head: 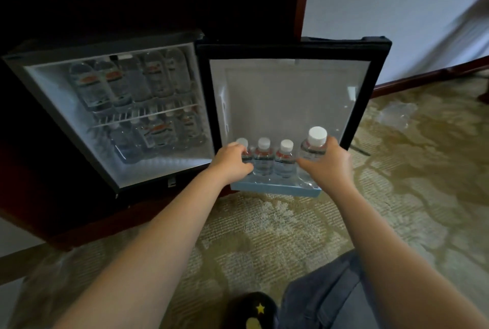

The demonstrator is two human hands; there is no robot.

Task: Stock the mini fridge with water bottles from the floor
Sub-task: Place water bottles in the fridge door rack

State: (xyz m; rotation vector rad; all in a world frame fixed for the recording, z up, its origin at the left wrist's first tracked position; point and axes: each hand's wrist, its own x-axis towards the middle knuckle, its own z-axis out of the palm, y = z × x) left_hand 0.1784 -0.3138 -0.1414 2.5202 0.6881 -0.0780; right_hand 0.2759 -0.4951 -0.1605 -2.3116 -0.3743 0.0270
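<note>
Both hands: right hand (326, 163) grips 1 bottle (314, 144), left hand (230, 160) another (244, 150).

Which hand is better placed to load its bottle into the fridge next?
Probably left: the left hand grips the leftmost bottle, nearest the fridge; the right hand holds the rightmost bottle, farther away.

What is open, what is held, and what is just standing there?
Mini fridge: open, bottles on both shelves.
Fridge door: swung wide open.
Left hand: gripping the leftmost bottle.
Right hand: gripping the rightmost bottle, held higher.
Middle two bottles: upright, capped, in the blue tray.
Plastic wrap: crumpled.
</note>
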